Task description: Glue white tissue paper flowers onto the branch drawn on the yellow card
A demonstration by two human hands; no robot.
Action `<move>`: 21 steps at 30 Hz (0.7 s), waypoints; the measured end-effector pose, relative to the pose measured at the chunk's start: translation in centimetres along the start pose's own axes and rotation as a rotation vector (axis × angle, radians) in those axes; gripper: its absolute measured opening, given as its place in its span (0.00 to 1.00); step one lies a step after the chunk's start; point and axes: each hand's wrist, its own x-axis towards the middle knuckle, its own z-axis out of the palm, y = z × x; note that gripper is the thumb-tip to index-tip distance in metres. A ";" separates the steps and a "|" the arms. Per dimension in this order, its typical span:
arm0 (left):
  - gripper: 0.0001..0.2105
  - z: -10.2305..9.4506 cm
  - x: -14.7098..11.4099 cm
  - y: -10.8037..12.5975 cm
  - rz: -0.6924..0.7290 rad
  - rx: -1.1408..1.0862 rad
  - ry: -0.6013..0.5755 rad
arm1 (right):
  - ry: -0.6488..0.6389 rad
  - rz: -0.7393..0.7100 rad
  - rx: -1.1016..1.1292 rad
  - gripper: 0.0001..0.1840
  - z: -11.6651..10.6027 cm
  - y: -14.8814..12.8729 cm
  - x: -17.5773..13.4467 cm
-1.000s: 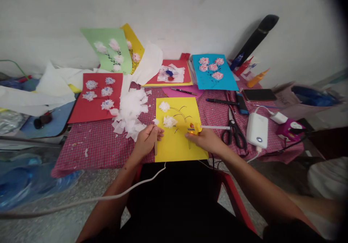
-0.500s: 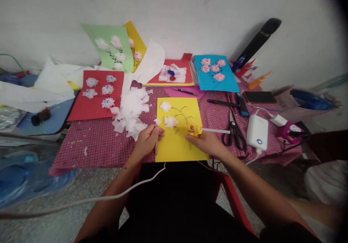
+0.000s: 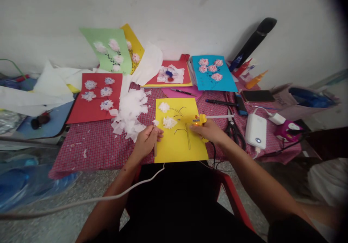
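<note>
My left hand (image 3: 146, 140) is closed round a thin stick (image 3: 155, 148) at the left edge of a yellow sheet (image 3: 176, 150). A small scrap of white tissue (image 3: 155, 122) shows at the stick's upper end, above my fingertips. My right hand (image 3: 210, 130) grips a yellow hot glue gun (image 3: 201, 119) over the sheet's right side. From its back sticks a pale glue stick (image 3: 221, 116), and its nozzle points left. Drawn branches run across the sheet, with an upper tissue flower (image 3: 164, 107) and a lower tissue flower (image 3: 169, 122) on its left half.
Left of the sheet lies a pile of tissue pieces (image 3: 132, 109), beside a red flower card (image 3: 95, 109). Scissors (image 3: 233, 129), a white power bank (image 3: 256, 131) and a phone (image 3: 257, 96) lie to the right. A white cable (image 3: 130, 189) crosses in front.
My right hand has drawn the glue gun to the right and slightly up, uncovering more of the drawn branches. My left hand stays almost in place with the stick and tissue scrap.
</note>
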 end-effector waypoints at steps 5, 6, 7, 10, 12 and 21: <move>0.18 0.0 0.0 0.2 0.001 0.011 -0.003 | -0.048 -0.011 0.004 0.15 -0.1 -0.9 0.5; 0.18 0.0 0.0 0.2 0.000 0.014 -0.004 | -0.051 -0.012 0.004 0.15 0.0 -1.0 0.6; 0.19 0.0 0.0 0.2 -0.002 0.018 -0.003 | -0.054 -0.011 0.001 0.15 0.0 -1.1 0.6; 0.19 0.0 0.0 0.2 -0.005 0.020 0.000 | -0.053 -0.003 -0.007 0.16 0.1 -0.9 0.7; 0.19 0.0 0.0 0.2 -0.006 0.018 -0.006 | -0.054 -0.009 -0.002 0.16 0.2 -0.7 0.8; 0.18 0.1 0.1 0.4 -0.018 0.034 -0.004 | -0.071 -0.014 0.033 0.16 0.0 -0.9 0.9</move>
